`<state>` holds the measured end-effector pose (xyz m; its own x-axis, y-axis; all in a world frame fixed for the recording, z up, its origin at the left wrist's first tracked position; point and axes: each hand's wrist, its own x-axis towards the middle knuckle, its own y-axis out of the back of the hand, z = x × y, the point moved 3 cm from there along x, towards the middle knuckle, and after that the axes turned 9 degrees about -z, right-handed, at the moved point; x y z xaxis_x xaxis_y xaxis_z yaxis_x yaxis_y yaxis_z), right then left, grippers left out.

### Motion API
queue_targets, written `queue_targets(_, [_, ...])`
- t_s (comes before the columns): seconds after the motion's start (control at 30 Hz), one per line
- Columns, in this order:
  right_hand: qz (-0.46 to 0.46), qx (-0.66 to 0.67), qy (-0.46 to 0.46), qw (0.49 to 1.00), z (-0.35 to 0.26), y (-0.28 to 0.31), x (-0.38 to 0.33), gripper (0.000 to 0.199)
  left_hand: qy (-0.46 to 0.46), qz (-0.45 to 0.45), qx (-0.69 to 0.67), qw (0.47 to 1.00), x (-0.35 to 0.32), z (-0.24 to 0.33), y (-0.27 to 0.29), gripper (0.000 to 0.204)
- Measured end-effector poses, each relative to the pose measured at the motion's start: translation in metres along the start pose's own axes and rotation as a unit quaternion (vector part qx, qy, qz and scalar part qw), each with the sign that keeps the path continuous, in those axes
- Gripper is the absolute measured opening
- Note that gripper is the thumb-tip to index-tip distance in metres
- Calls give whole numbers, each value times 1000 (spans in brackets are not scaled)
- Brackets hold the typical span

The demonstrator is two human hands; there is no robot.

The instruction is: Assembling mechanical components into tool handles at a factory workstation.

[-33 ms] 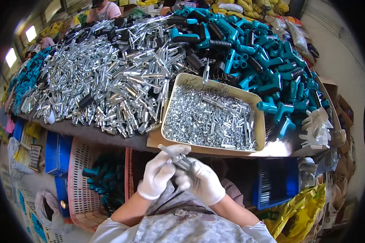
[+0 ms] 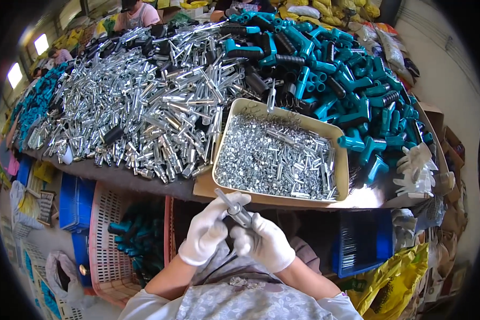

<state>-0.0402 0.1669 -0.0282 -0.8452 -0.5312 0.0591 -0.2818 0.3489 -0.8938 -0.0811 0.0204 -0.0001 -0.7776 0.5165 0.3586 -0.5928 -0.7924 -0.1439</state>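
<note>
Over my lap, just in front of the table edge, I hold a shiny metal cylinder with a thin rod (image 2: 239,214). My right hand (image 2: 269,244), in a white glove, pinches the thick cylinder end between thumb and fingers. The gloved left hand (image 2: 202,234) is curled about the thin rod, its fingertips behind it and its thumb lower down, off the metal. A cream tray (image 2: 218,180) full of small metal nuts, pins and springs sits just beyond both hands. To its left spreads a heap of similar metal parts (image 2: 144,101).
Teal pistol-shaped housings (image 2: 352,80) are piled at the back right, with white gloves (image 2: 415,168) near the corner. Below the table stand a pink crate (image 2: 109,240) holding teal parts and a blue bin (image 2: 365,240). A yellow bag (image 2: 394,280) lies lower right. Other people sit across the table.
My left thumb has slid down, away from the metal part. The part has tipped slightly, its rod end pointing more away from me. My right hand keeps its grip.
</note>
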Motion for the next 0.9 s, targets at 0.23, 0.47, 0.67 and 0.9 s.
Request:
queue_targets(0.23, [31, -791, 52, 608, -96, -50, 45, 14, -36, 76, 169, 982, -26, 39, 28, 69])
queue_targets(0.47, [195, -945, -45, 259, -163, -16, 140, 44, -47, 77, 300, 950, -24, 48, 21, 71])
queue_targets(0.67, [174, -879, 135, 423, -153, -26, 91, 25, -21, 191, 185, 964, -32, 44, 33, 70])
queue_targets(0.9, [172, -558, -80, 808, -67, 0, -60, 29, -26, 179, 103, 978, -24, 31, 15, 68])
